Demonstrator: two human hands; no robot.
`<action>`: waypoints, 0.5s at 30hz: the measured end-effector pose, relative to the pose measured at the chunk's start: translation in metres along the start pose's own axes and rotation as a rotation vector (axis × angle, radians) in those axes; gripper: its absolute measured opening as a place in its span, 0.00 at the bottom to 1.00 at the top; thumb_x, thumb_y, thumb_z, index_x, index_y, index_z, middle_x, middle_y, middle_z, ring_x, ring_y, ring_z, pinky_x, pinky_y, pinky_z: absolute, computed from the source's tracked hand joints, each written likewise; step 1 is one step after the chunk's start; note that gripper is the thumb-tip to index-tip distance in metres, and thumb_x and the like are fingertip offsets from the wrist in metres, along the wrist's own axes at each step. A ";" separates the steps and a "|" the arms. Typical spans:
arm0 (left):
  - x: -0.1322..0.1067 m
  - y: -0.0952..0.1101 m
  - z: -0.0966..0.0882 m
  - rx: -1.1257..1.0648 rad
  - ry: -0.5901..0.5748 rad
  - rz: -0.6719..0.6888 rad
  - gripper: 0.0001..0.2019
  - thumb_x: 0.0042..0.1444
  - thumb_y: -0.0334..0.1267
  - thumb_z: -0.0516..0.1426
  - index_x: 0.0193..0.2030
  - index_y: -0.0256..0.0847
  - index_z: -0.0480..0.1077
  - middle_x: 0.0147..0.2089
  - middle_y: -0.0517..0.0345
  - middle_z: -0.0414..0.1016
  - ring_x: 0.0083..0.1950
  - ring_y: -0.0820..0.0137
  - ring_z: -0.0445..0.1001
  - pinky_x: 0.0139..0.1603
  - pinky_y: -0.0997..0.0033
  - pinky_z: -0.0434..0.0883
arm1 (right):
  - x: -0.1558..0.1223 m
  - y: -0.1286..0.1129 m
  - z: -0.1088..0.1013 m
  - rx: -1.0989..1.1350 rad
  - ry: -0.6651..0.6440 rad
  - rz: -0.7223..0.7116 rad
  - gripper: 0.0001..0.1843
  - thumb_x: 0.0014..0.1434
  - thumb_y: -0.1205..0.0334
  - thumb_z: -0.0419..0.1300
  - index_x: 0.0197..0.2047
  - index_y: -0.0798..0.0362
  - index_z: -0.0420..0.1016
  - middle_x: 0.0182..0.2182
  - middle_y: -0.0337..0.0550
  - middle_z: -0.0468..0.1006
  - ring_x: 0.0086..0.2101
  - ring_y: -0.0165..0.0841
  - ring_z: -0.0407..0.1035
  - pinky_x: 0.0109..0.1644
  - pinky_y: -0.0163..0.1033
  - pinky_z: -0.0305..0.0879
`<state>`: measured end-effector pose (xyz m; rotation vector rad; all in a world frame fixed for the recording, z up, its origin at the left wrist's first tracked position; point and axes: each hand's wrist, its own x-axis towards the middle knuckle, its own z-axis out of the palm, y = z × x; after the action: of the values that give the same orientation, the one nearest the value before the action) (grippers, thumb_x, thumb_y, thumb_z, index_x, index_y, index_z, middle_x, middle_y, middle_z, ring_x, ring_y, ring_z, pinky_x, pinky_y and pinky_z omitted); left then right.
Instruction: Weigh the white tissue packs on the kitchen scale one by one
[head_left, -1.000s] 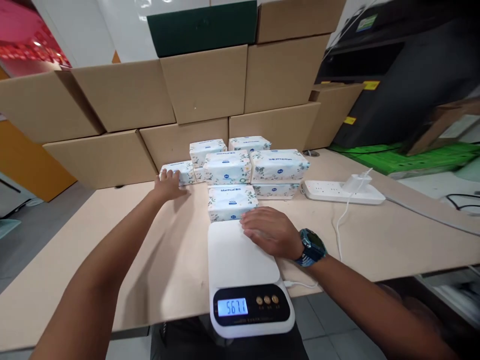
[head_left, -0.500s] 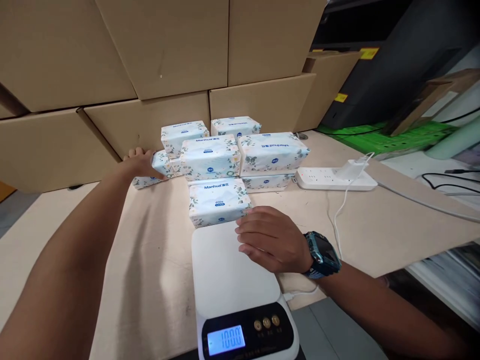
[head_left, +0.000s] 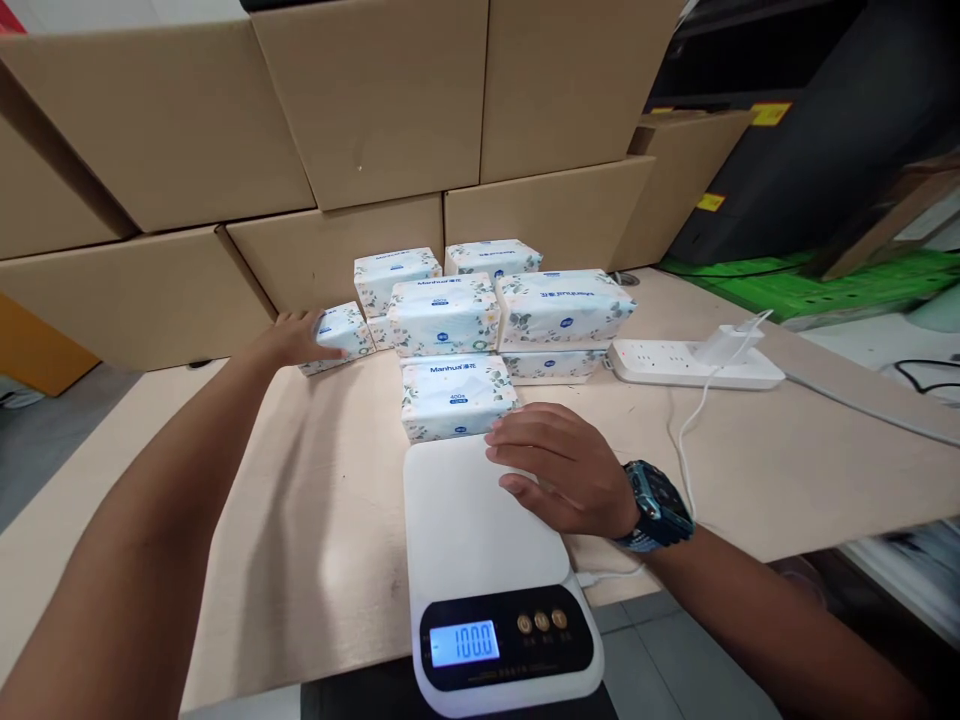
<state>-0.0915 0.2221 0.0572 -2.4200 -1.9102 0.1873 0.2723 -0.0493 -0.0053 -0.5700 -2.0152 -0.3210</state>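
Observation:
Several white tissue packs with a leaf print are piled at the back of the table [head_left: 315,520]. My left hand [head_left: 294,338] reaches far forward and grips the leftmost tissue pack [head_left: 343,336], which is tilted up off the table. My right hand [head_left: 564,468], with a blue watch at the wrist, rests palm down with fingers together on the right edge of a white kitchen scale [head_left: 472,525]. Its blue display [head_left: 465,643] reads 100.0. One more tissue pack [head_left: 456,397] lies just beyond the scale, close to my right fingertips.
A wall of cardboard boxes [head_left: 375,110] stands behind the packs. A white power strip [head_left: 694,365] with a plugged charger and cable lies at the right. Green trays [head_left: 810,290] and dark equipment fill the far right. The scale overhangs the table's near edge.
My left hand has closed on the leftmost pack and tipped it up. The scale reading changed from 567.1 to 100.0. My right hand stays on the scale.

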 end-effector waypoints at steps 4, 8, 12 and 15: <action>-0.007 0.006 -0.004 -0.017 -0.016 -0.056 0.62 0.48 0.74 0.60 0.82 0.37 0.49 0.78 0.28 0.58 0.79 0.37 0.57 0.73 0.44 0.63 | -0.005 0.003 0.001 -0.012 0.030 0.023 0.08 0.72 0.59 0.59 0.50 0.49 0.79 0.40 0.48 0.88 0.42 0.40 0.84 0.46 0.49 0.82; -0.011 0.009 -0.002 -0.052 -0.038 -0.154 0.63 0.47 0.74 0.61 0.82 0.36 0.50 0.78 0.26 0.55 0.79 0.36 0.57 0.71 0.46 0.66 | -0.008 0.003 0.004 0.035 0.033 0.161 0.16 0.73 0.55 0.60 0.61 0.45 0.77 0.51 0.51 0.86 0.53 0.43 0.82 0.54 0.52 0.83; -0.019 0.008 0.000 -0.129 -0.024 -0.157 0.63 0.45 0.70 0.64 0.81 0.35 0.51 0.75 0.27 0.60 0.74 0.38 0.66 0.67 0.51 0.69 | 0.014 0.005 0.009 0.265 -0.016 0.462 0.31 0.73 0.44 0.59 0.75 0.40 0.64 0.71 0.55 0.71 0.68 0.47 0.71 0.64 0.54 0.80; -0.041 0.007 -0.005 -0.114 0.060 -0.121 0.59 0.46 0.65 0.65 0.79 0.35 0.54 0.71 0.28 0.64 0.73 0.38 0.65 0.67 0.50 0.70 | 0.047 0.015 0.013 0.406 -0.115 0.528 0.35 0.73 0.41 0.59 0.77 0.37 0.59 0.75 0.53 0.64 0.70 0.49 0.67 0.67 0.56 0.77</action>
<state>-0.0937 0.1806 0.0640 -2.3378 -2.0865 0.0007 0.2507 -0.0187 0.0288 -0.8382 -1.8794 0.4372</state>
